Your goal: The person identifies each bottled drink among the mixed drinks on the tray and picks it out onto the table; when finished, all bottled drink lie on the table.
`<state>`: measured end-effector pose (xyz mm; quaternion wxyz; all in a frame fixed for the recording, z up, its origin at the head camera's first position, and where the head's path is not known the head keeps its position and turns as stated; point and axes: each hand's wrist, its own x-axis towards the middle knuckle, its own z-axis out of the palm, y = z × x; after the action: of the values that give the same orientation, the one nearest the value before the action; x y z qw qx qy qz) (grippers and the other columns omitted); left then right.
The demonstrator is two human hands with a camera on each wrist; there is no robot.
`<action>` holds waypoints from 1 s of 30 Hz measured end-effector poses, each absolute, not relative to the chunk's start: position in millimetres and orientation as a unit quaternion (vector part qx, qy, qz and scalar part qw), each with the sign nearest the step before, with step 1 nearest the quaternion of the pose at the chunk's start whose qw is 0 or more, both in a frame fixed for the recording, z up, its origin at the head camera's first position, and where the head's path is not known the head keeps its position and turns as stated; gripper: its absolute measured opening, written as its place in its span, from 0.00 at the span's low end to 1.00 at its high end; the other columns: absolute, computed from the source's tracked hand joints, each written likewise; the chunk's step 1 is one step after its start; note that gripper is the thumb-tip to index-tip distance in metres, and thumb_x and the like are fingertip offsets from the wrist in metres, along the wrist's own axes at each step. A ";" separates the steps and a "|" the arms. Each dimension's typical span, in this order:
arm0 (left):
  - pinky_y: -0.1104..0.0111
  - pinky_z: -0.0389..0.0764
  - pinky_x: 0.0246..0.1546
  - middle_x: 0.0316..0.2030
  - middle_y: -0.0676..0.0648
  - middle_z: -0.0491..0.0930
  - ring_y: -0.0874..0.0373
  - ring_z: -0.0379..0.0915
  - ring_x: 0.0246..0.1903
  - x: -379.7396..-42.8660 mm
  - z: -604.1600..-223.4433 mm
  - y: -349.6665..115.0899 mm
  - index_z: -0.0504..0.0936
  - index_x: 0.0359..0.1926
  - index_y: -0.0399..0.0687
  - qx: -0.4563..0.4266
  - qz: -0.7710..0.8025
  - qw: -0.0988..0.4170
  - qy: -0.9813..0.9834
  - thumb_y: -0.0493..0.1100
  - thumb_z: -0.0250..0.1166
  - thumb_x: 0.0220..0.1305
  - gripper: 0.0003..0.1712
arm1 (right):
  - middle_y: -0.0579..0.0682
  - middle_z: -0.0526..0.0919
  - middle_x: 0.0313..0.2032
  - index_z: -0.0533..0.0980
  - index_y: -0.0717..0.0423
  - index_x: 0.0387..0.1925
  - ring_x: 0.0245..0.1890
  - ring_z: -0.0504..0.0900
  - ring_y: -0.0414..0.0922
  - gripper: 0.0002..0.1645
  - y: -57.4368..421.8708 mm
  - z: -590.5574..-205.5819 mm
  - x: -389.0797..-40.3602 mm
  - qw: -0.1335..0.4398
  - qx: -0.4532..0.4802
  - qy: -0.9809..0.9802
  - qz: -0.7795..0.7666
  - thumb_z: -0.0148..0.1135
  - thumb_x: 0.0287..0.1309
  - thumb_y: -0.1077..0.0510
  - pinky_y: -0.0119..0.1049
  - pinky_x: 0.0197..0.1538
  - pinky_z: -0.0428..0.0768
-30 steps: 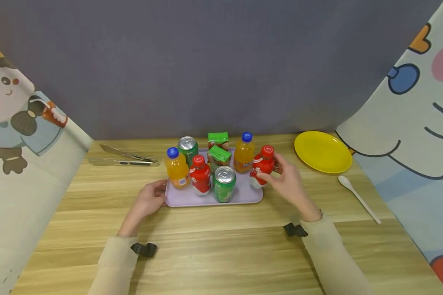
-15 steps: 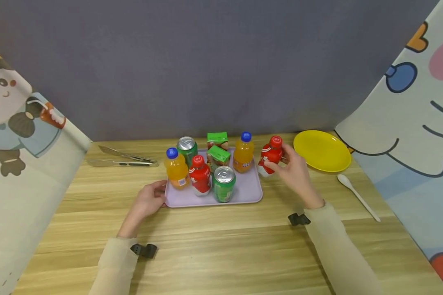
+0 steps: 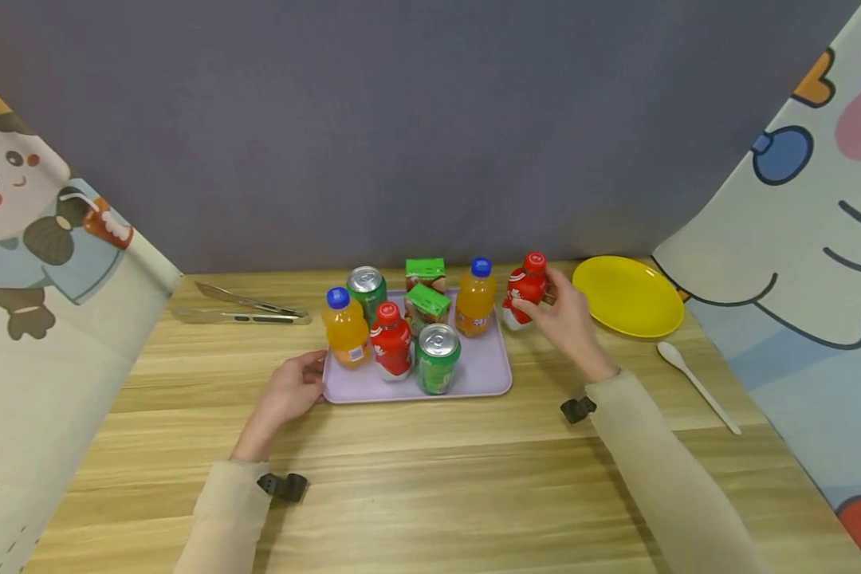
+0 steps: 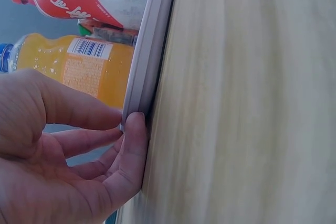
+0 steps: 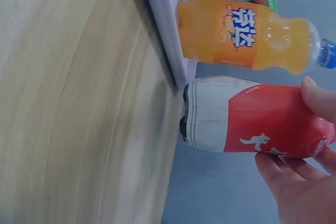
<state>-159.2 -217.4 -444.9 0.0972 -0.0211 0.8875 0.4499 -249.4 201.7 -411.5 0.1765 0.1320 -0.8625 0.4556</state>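
Note:
My left hand [image 3: 292,388] pinches the left rim of the lilac tray [image 3: 489,375]; in the left wrist view its thumb and forefinger [image 4: 134,150] meet at the edge. My right hand [image 3: 568,320] grips a red and white drink bottle [image 3: 525,292] with a red cap, just right of the tray. In the right wrist view its base is near the tray's corner. On the tray stand a second red bottle [image 3: 391,344], two orange soda bottles [image 3: 346,333] [image 3: 475,301] with blue caps, two green cans [image 3: 438,367] [image 3: 367,292] and two green-topped drink cartons [image 3: 426,307] [image 3: 425,272].
Metal tongs [image 3: 251,309] lie on the wooden table [image 3: 416,486] to the left. At the back right is a yellow plate [image 3: 627,296], with a white spoon [image 3: 697,387] in front of it. A grey backdrop [image 3: 416,143] rises behind the table.
My right hand has carried the red bottle off the tray's right end, rightward and toward the back. My left hand stays at the tray's rim.

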 end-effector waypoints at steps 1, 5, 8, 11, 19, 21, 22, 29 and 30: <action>0.67 0.83 0.30 0.52 0.28 0.73 0.47 0.77 0.40 -159.2 -445.0 -217.4 0.63 0.64 0.25 -0.020 0.446 0.096 0.890 0.25 0.57 0.50 0.36 | 0.61 0.79 0.49 0.69 0.63 0.60 0.47 0.79 0.54 0.38 201.1 -412.5 -251.0 0.174 0.127 -0.862 0.458 0.74 0.47 0.58 0.45 0.49 0.80; 0.67 0.82 0.29 0.51 0.28 0.74 0.48 0.77 0.38 -159.8 -445.0 -217.7 0.63 0.64 0.25 -0.020 0.441 0.091 0.892 0.24 0.57 0.49 0.36 | 0.60 0.79 0.51 0.68 0.62 0.61 0.48 0.79 0.54 0.38 198.1 -416.7 -257.7 0.165 0.106 -0.860 0.471 0.73 0.48 0.58 0.46 0.50 0.79; 0.68 0.82 0.30 0.51 0.29 0.74 0.48 0.77 0.39 -159.7 -445.5 -217.7 0.64 0.64 0.25 -0.021 0.442 0.092 0.892 0.24 0.57 0.50 0.36 | 0.60 0.78 0.52 0.68 0.61 0.61 0.49 0.78 0.53 0.38 196.6 -418.4 -262.2 0.162 0.100 -0.860 0.474 0.73 0.49 0.58 0.47 0.51 0.79; 0.68 0.82 0.30 0.51 0.29 0.74 0.46 0.77 0.40 -159.8 -446.6 -217.6 0.64 0.64 0.25 -0.018 0.444 0.093 0.891 0.25 0.57 0.49 0.36 | 0.59 0.78 0.52 0.68 0.62 0.61 0.50 0.78 0.53 0.38 196.4 -419.8 -266.1 0.163 0.103 -0.860 0.472 0.73 0.49 0.58 0.47 0.50 0.79; 0.67 0.83 0.30 0.51 0.29 0.74 0.47 0.77 0.40 -160.9 -448.6 -216.2 0.63 0.64 0.25 -0.016 0.447 0.091 0.890 0.24 0.57 0.50 0.36 | 0.60 0.77 0.53 0.67 0.62 0.62 0.50 0.77 0.54 0.38 200.1 -428.6 -272.5 0.157 0.094 -0.861 0.475 0.72 0.50 0.58 0.47 0.51 0.78; 0.67 0.83 0.30 0.51 0.29 0.74 0.47 0.77 0.40 -161.0 -448.2 -216.0 0.63 0.64 0.26 -0.019 0.448 0.092 0.889 0.24 0.57 0.50 0.36 | 0.61 0.76 0.53 0.66 0.62 0.62 0.50 0.77 0.55 0.38 201.2 -431.2 -273.3 0.156 0.092 -0.860 0.476 0.71 0.51 0.58 0.48 0.51 0.78; 0.67 0.83 0.30 0.51 0.29 0.74 0.47 0.77 0.40 -160.9 -448.0 -216.1 0.63 0.64 0.25 -0.019 0.448 0.093 0.889 0.24 0.57 0.50 0.36 | 0.61 0.76 0.53 0.66 0.62 0.62 0.50 0.77 0.55 0.38 201.5 -432.0 -273.7 0.156 0.092 -0.861 0.476 0.71 0.51 0.58 0.48 0.51 0.78; 0.67 0.83 0.31 0.52 0.27 0.73 0.45 0.76 0.42 -160.9 -447.1 -216.1 0.63 0.64 0.25 -0.021 0.459 0.096 0.883 0.23 0.57 0.51 0.35 | 0.60 0.75 0.54 0.65 0.62 0.62 0.51 0.77 0.55 0.38 201.2 -431.9 -274.9 0.155 0.097 -0.864 0.470 0.71 0.52 0.56 0.49 0.52 0.78; 0.67 0.83 0.31 0.52 0.28 0.73 0.44 0.76 0.42 -160.8 -447.1 -216.2 0.63 0.64 0.25 -0.021 0.458 0.096 0.884 0.23 0.57 0.51 0.36 | 0.61 0.75 0.55 0.65 0.62 0.63 0.52 0.76 0.56 0.39 201.2 -431.6 -274.5 0.153 0.095 -0.865 0.469 0.71 0.52 0.56 0.49 0.52 0.78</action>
<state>-160.8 -216.2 -447.1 0.0957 -0.0215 0.8836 0.4578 -274.5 201.2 -431.6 0.1532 0.0952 -0.8646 0.4690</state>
